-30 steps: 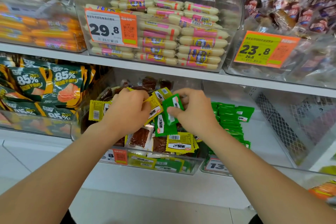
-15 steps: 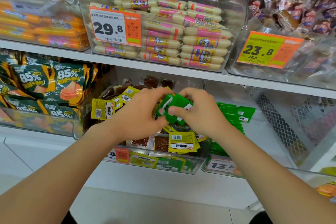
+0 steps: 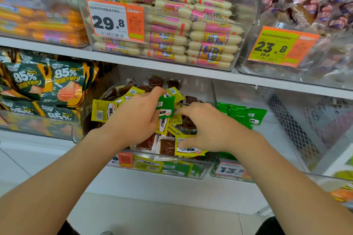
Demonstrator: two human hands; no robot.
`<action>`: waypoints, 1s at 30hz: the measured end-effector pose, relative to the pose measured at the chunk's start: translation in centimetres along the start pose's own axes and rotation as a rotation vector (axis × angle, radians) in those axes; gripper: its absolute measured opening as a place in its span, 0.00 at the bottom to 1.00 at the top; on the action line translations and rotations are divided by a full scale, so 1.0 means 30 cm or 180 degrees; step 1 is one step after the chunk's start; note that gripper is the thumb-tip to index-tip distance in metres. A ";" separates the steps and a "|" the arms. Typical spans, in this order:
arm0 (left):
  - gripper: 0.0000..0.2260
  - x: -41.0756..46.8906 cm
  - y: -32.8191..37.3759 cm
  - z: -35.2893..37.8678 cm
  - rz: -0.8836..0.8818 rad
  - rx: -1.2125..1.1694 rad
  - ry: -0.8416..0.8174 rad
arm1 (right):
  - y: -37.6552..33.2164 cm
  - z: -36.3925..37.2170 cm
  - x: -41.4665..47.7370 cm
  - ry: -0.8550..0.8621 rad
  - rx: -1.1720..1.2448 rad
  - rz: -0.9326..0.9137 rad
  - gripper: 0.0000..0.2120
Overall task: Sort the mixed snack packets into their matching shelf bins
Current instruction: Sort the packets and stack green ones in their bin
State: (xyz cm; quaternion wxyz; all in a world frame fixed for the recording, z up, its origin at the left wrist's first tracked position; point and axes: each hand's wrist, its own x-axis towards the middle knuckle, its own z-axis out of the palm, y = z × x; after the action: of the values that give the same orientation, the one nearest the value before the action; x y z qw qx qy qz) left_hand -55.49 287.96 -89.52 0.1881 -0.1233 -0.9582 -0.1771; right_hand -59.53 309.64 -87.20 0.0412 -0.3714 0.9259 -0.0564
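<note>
Yellow packets (image 3: pixel 104 109) crowd the middle bin (image 3: pixel 202 168) around both hands: left hand (image 3: pixel 137 118) pinches a green packet (image 3: pixel 165 107), right hand (image 3: pixel 214 128) spreads over them, grasp unclear; sausages (image 3: pixel 210 38) fill the bin overhead.

A white shelf board (image 3: pixel 172 66) runs across the view. On it, cream-coloured sausage sticks with pink and yellow labels (image 3: pixel 210 38) lie stacked behind a white and orange price tag reading 29.8 (image 3: pixel 114 19). To their left lie orange sausage sticks (image 3: pixel 47 26); to their right, dark brown snacks in maroon wrappers (image 3: pixel 315 11) sit above an orange and lime price tag reading 23.8 (image 3: pixel 277 47). Below the board at left stand dark green and orange pouches marked 85% (image 3: pixel 47 86). A grey wire mesh panel (image 3: pixel 292 126) is at lower right, near a small white tag reading 13.5 (image 3: pixel 231 170).
</note>
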 end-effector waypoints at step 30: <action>0.09 0.012 0.014 -0.019 -0.0433 -0.0280 0.0973 | 0.056 -0.027 0.028 0.0711 0.0808 0.0218 0.06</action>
State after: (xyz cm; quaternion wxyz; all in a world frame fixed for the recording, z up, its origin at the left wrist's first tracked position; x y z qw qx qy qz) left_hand -55.51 288.17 -88.76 0.3135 -0.0379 -0.9159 -0.2479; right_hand -61.39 310.32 -86.67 -0.0135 -0.3228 0.9222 -0.2124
